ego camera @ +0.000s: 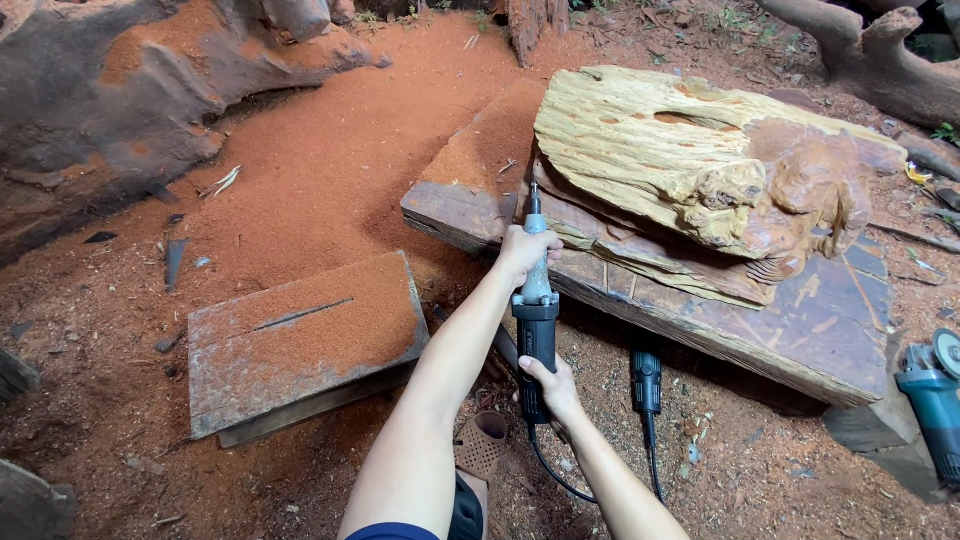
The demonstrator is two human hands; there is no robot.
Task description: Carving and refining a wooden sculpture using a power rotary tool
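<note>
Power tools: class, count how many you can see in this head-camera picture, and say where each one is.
3. A die grinder held in both hands, its tip at the carved wood; a second black tool on the ground under the slab; a teal angle grinder at the right edge. Others may be hidden.

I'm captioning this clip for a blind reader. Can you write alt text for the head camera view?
Two bare hands hold a grey-and-black die grinder, its tip at a pale carved wood piece on a dark plank; the left hand grips the front, the right hand the rear. Red sawdust covers the ground.
</note>
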